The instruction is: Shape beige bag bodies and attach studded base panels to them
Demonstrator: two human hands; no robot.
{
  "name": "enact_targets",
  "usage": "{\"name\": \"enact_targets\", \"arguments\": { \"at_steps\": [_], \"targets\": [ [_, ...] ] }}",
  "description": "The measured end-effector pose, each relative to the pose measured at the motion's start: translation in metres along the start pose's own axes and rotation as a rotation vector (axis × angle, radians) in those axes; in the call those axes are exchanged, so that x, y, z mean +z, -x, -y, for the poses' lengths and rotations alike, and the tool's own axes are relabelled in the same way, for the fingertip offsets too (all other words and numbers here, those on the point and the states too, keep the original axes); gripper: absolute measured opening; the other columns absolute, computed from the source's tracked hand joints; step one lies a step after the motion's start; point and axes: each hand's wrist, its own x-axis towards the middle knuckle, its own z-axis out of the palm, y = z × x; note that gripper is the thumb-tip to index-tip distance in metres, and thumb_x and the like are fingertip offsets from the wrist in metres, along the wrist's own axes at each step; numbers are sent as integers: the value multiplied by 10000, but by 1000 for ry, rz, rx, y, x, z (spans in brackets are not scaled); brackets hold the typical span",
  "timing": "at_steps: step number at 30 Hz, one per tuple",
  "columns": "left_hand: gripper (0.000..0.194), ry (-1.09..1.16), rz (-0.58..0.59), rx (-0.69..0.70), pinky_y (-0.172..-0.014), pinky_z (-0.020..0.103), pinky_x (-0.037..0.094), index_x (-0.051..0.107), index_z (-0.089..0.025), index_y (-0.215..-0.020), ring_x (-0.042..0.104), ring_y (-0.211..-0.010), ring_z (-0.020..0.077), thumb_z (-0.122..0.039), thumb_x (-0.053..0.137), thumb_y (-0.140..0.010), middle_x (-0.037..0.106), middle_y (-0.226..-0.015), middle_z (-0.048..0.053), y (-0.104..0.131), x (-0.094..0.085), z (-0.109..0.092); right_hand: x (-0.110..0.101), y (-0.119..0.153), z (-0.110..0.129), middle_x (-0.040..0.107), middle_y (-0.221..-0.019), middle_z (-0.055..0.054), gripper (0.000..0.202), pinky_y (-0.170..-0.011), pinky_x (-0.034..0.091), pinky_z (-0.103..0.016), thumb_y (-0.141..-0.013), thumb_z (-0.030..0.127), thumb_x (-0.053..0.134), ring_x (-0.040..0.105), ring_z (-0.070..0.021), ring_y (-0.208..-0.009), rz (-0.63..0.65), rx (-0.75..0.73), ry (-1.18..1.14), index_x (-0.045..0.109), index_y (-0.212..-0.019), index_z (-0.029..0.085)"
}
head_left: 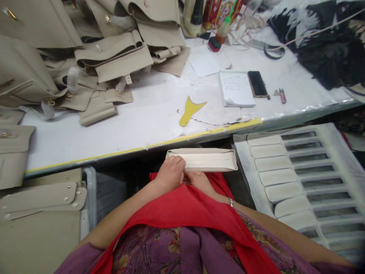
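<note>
Over my lap I have a long, narrow beige bag piece [209,161], box-like, with raised edges and a whitish inner face. My left hand [171,172] is closed on its left end, fingers curled over the near edge. Right beside it my right hand [200,182] pinches that same near edge, thumb and fingers close to the left fingertips. What lies between the fingertips is too small to make out. A red apron [182,205] covers my front below the hands.
On the white table [148,125] ahead are stacked beige bags [122,57], a yellow template [190,112], a notepad [236,88], a phone [258,83] and pink snips [282,96]. A slatted rack [322,163] with pale flaps stands right; a grey crate [90,194] stands left.
</note>
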Motion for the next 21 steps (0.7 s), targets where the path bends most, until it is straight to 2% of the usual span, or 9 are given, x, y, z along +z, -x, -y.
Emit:
{"name": "enact_targets", "arguments": {
  "at_steps": [4, 6, 9, 11, 14, 16, 18, 21],
  "targets": [
    [152, 88, 56, 48, -760, 329, 441, 548, -157, -832, 510, -839, 205, -95, 438, -747, 569, -886, 78, 3, -19, 4, 5, 6, 2, 636, -587, 3, 281, -639, 484, -265, -725, 423, 618, 598, -138, -576, 76, 3, -29, 601, -583, 182],
    [153, 200, 5, 58, -728, 280, 448, 546, -169, -837, 526, -798, 164, -97, 442, -751, 568, -875, 49, -6, -35, 14, 1, 9, 1, 658, -654, -10, 303, -666, 485, -278, -687, 473, 646, 617, -145, -617, 120, -11, -27, 624, -631, 176],
    [131, 248, -222, -83, -757, 258, 443, 550, -167, -870, 545, -813, 141, -155, 439, -802, 572, -885, 40, -42, -58, 31, -13, 11, -3, 667, -673, -36, 415, -711, 476, -294, -610, 567, 677, 636, -155, -649, 161, 29, -68, 633, -644, 155],
    [188, 193, -294, -248, -830, 284, 431, 551, -154, -964, 555, -914, 165, -250, 472, -823, 578, -979, 70, -77, -66, 40, -26, 14, -5, 677, -684, -53, 455, -741, 462, -300, -584, 585, 693, 643, -163, -676, 203, 32, -102, 644, -666, 140],
    [445, 140, -184, -463, -897, 337, 411, 531, -128, -1091, 530, -1067, 247, -433, 567, -769, 543, -1142, 146, -129, -62, 41, -46, 24, -5, 693, -728, -57, 448, -751, 445, -298, -590, 567, 708, 645, -169, -724, 246, -47, -116, 660, -717, 140],
    [515, 131, -132, -540, -874, 368, 424, 543, -104, -1074, 527, -1088, 304, -458, 623, -708, 535, -1161, 195, -153, -53, 38, -58, 33, -3, 692, -723, -49, 452, -721, 438, -286, -587, 576, 707, 636, -163, -705, 234, -82, -92, 661, -717, 145],
    [511, 134, -110, -584, -838, 368, 441, 556, -97, -1041, 533, -1088, 331, -416, 669, -659, 542, -1158, 220, -168, -47, 36, -66, 41, -1, 683, -699, -39, 451, -689, 431, -272, -574, 576, 714, 621, -151, -671, 211, -94, -61, 654, -699, 147],
    [437, 170, -61, -610, -753, 323, 462, 583, -99, -952, 589, -1003, 315, -328, 714, -603, 605, -1064, 210, -175, -47, 34, -76, 54, 4, 672, -695, -33, 404, -657, 425, -246, -602, 524, 721, 609, -129, -647, 206, -110, -49, 645, -703, 140]
  ]
}}
